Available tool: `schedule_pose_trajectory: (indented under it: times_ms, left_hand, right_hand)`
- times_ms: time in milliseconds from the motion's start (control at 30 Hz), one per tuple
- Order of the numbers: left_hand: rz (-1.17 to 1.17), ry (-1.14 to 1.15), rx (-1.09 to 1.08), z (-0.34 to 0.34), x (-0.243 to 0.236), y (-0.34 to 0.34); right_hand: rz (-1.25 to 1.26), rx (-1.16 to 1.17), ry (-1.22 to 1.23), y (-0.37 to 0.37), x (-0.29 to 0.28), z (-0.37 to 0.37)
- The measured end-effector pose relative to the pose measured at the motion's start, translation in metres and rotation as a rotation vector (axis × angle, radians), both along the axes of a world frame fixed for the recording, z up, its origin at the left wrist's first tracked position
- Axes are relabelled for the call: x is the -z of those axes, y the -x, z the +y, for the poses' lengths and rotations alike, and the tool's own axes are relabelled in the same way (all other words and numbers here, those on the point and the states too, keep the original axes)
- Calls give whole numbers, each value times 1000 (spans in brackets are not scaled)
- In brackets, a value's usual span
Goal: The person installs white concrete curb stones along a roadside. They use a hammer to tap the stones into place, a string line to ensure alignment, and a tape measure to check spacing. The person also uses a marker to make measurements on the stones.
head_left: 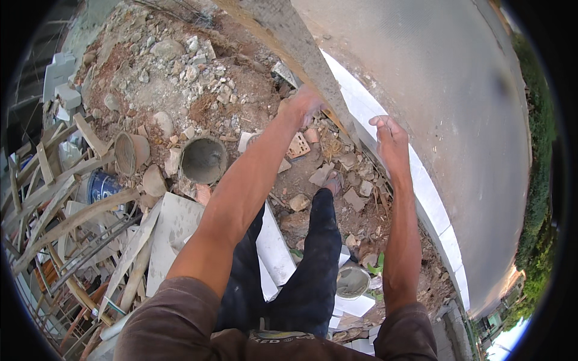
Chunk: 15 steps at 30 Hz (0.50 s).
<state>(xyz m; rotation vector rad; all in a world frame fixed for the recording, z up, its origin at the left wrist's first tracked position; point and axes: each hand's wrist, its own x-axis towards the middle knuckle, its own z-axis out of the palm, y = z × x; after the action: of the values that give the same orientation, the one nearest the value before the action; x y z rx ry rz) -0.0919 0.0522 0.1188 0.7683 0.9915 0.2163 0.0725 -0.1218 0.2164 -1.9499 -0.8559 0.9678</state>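
A long wooden board (304, 51), smeared with grey cement, slants from the top edge down to the pale kerb (433, 207). My left hand (302, 107) is at its lower left edge, fingers closed on it and partly hidden behind it. To the right of the board's lower end is my right hand (391, 137), above the kerb, apart from the board. Its fingers are curled in and pressed together; whatever they may hold is too small to make out.
Rubble (192, 66) and broken brick cover the ground, where my foot (333, 182) stands. A cement-crusted bucket (205, 159), an orange-brown bucket (131, 153) and a blue can (103, 188) stand left, by piled timber (78, 222). Another cement bucket (353, 281) is near my leg. A road (433, 72) lies right.
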Motion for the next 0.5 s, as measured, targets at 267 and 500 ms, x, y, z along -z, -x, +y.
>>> schedule_pose_trajectory:
  times_ms: [267,500]
  left_hand:
    - [211,151,201,-155,-156,72]
    - [-441,604,75,-247,-314,-67]
  right_hand:
    - [220,254,43,-11,-189,-206]
    - [-104,169,-7,-12,-362,-319]
